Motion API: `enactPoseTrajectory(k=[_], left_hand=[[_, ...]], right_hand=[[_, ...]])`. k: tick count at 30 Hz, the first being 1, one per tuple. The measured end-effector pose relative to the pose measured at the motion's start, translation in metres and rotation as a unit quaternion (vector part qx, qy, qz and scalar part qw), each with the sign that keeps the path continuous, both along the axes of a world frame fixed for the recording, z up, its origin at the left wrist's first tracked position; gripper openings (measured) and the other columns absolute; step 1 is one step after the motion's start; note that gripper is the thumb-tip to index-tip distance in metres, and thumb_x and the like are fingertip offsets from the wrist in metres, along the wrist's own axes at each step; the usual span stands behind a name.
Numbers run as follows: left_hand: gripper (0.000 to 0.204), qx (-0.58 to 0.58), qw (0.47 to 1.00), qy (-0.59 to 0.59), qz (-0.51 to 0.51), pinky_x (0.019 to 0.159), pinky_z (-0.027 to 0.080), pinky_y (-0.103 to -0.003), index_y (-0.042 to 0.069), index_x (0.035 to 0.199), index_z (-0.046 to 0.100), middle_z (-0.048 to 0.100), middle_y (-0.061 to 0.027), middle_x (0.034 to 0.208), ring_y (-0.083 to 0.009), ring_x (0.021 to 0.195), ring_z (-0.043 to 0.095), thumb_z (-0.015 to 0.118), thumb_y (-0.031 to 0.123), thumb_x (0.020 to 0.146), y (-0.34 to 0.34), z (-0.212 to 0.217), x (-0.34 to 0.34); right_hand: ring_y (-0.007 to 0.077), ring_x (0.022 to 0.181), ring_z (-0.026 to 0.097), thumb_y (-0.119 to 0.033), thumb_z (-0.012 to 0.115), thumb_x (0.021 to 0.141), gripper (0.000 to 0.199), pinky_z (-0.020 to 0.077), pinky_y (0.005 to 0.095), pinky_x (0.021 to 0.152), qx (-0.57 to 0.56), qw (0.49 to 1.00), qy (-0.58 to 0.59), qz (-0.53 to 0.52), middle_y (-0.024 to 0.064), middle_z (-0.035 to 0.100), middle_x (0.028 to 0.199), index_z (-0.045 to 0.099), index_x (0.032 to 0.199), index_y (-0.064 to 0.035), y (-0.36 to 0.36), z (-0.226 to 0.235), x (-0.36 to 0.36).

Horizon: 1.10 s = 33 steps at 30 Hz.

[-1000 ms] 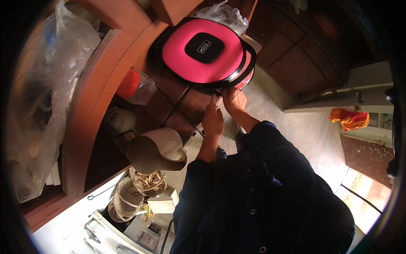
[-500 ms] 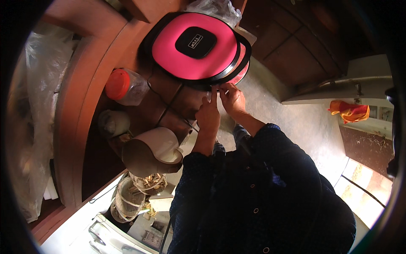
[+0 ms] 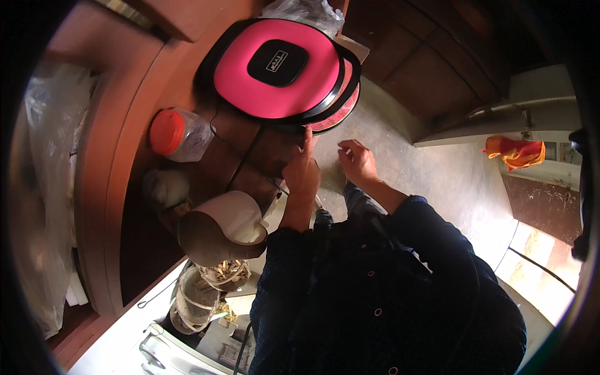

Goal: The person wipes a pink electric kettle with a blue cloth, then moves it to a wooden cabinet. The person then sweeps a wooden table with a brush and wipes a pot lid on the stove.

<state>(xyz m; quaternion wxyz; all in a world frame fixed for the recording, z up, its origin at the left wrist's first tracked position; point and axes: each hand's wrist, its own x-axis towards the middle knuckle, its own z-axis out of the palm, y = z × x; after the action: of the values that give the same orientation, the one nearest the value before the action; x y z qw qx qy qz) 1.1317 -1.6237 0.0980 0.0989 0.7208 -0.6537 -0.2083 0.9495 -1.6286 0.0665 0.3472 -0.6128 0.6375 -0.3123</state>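
Brown tiled desk (image 3: 274, 145), smooth grey floor (image 3: 403, 162), rounded pink appliance (image 3: 250, 97), black-centred and black-edged, left hand (image 3: 301, 175) extending its index finger to the rim, right hand (image 3: 358, 162) half-open nearby.

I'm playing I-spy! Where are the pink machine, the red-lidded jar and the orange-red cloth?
Pink machine (image 3: 277, 64): head view, dark panel mid-lid.
Red-lidded jar (image 3: 194, 137): head view, clear side.
Orange-red cloth (image 3: 517, 152): head view, middle of its folds.
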Motion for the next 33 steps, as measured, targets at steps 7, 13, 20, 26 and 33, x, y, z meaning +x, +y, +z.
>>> enactPoseTrajectory(k=[7, 13, 20, 26, 33], left_hand=[[0.087, -0.024, 0.997, -0.072, 0.002, 0.064, 0.061, -0.047, 0.023, 0.170, 0.024, 0.064, -0.0171, 0.111, -0.0367, 0.082, 0.074, 0.063, 0.008, 0.094, -0.003, 0.008, -0.010], [0.088, -0.002, 0.995, -0.092, -0.026, 0.063, 0.061, -0.046, 0.022, 0.170, 0.023, 0.063, -0.0162, 0.110, -0.0348, 0.084, 0.074, 0.064, 0.007, 0.094, 0.002, 0.012, -0.006], [0.088, 0.000, 0.996, -0.086, -0.018, 0.066, 0.061, -0.050, 0.022, 0.171, 0.018, 0.063, -0.0183, 0.112, -0.0373, 0.088, 0.074, 0.061, 0.006, 0.096, -0.001, 0.010, -0.010], [0.088, 0.002, 0.997, -0.078, -0.027, 0.069, 0.061, -0.052, 0.024, 0.171, 0.017, 0.064, -0.0203, 0.113, -0.0393, 0.089, 0.073, 0.060, 0.006, 0.097, -0.004, 0.013, -0.011], [0.084, 0.026, 0.993, -0.103, -0.045, 0.071, 0.060, -0.054, 0.021, 0.171, 0.019, 0.067, -0.0210, 0.116, -0.0404, 0.090, 0.073, 0.059, 0.008, 0.098, -0.012, 0.013, -0.009]], right_hand=[[0.0320, 0.084, 0.075, -0.017, 0.070, 0.092, 0.017, 0.0585, 0.0417, 0.075, 0.089, 0.990, 0.100, -0.041, 0.0145, 0.077, 0.097, 0.075, 0.107, -0.0098, 0.084, -0.033, -0.111], [0.0311, 0.084, 0.077, -0.022, 0.072, 0.092, 0.020, 0.0595, 0.0426, 0.078, 0.161, 0.968, 0.137, -0.137, 0.0130, 0.078, 0.093, 0.076, 0.107, -0.0099, 0.152, -0.053, -0.179], [0.0310, 0.085, 0.078, -0.024, 0.071, 0.093, 0.020, 0.0600, 0.0442, 0.078, 0.181, 0.956, 0.142, -0.181, 0.0132, 0.079, 0.094, 0.076, 0.106, -0.0103, 0.189, -0.076, -0.200], [0.0308, 0.086, 0.078, -0.025, 0.071, 0.092, 0.019, 0.0602, 0.0442, 0.079, 0.186, 0.955, 0.141, -0.182, 0.0131, 0.079, 0.093, 0.077, 0.103, -0.0104, 0.196, -0.084, -0.202], [0.0312, 0.089, 0.078, -0.026, 0.071, 0.091, 0.019, 0.0603, 0.0447, 0.081, 0.211, 0.952, 0.132, -0.180, 0.0128, 0.080, 0.093, 0.077, 0.100, -0.0099, 0.201, -0.091, -0.203]])
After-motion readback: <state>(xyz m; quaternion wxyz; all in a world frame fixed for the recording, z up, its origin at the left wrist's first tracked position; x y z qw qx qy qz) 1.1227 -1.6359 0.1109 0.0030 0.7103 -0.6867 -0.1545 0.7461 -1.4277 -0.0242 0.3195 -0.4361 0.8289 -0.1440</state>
